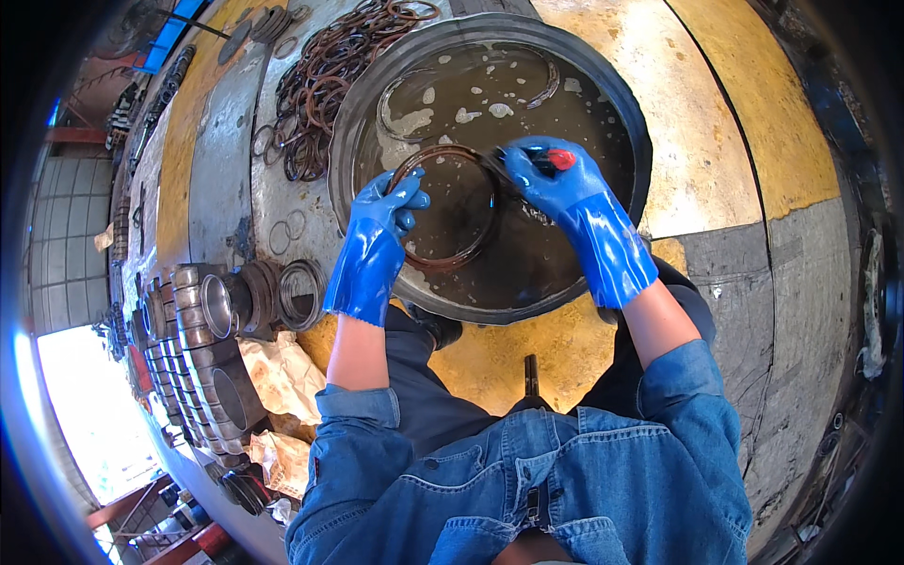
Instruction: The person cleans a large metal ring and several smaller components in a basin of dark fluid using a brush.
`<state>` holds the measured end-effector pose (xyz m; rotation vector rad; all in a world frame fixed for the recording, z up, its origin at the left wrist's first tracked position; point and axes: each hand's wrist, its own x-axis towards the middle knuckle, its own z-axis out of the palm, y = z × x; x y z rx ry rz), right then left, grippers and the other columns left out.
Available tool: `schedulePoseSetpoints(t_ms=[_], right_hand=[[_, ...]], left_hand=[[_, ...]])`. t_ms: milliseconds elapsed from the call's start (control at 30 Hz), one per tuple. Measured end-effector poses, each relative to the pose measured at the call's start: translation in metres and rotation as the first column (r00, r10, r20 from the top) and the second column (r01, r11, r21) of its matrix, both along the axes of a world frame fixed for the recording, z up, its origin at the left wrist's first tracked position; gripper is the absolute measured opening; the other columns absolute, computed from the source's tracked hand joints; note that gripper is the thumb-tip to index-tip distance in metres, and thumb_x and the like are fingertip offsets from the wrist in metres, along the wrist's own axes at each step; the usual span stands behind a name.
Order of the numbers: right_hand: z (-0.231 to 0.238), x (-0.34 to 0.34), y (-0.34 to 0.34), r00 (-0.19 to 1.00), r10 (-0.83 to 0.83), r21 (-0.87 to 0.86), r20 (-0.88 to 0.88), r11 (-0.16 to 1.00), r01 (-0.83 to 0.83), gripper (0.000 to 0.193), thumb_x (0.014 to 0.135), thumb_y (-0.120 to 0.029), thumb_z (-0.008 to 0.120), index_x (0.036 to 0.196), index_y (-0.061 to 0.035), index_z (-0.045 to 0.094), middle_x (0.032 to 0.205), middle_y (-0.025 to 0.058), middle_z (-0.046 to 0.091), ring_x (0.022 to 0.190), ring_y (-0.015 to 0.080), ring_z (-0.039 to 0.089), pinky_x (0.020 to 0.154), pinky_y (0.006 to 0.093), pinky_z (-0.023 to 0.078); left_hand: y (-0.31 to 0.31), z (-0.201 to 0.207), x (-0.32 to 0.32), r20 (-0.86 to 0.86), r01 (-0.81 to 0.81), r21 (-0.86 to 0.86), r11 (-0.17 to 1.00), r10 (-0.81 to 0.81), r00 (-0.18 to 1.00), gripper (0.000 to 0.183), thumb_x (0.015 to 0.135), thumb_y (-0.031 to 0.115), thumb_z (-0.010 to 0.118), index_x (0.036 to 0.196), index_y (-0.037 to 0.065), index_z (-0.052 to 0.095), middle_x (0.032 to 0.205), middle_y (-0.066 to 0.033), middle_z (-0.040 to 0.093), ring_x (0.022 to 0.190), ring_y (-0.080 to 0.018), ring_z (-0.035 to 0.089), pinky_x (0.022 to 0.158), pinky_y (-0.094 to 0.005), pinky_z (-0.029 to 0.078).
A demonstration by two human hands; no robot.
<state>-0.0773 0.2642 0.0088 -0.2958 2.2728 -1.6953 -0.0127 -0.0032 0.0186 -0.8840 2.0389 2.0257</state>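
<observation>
My left hand [384,215], in a blue rubber glove, is closed on the left edge of a reddish-brown metal ring [441,265]. The ring is held over a round black basin [345,132] of murky water. My right hand [554,185], gloved the same way, grips a tool with a black and red handle [561,159]. The tool's dark working end meets the ring's upper right side; blur hides its exact shape. Another ring [381,111] lies partly under the water at the basin's far left, and patches of foam float around it.
A heap of dark rings [325,89] lies beyond the basin to the left. Stacked metal cylinders [202,348] and loose rings [303,290] stand at the near left, beside crumpled brown paper [282,377]. Worn yellow and grey floor plates [716,141] spread to the right.
</observation>
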Motion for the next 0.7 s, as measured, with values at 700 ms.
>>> schedulePoseSetpoints(t_ms=[700], right_hand=[[-0.054, -0.001, -0.003, 0.819, -0.314, 0.134, 0.480, 0.949, 0.285, 0.041, 0.085, -0.038, 0.068, 0.093, 0.0009, 0.076, 0.085, 0.0171, 0.077, 0.082, 0.0258, 0.075, 0.078, 0.0372, 0.057]], left_hand=[[0.025, -0.013, 0.006, -0.158, -0.143, 0.354, 0.924, 0.210, 0.965, 0.031, 0.098, 0.013, 0.071, 0.129, 0.008, 0.068, 0.066, 0.0028, 0.058, 0.050, -0.0056, 0.048, 0.039, -0.0201, 0.030]])
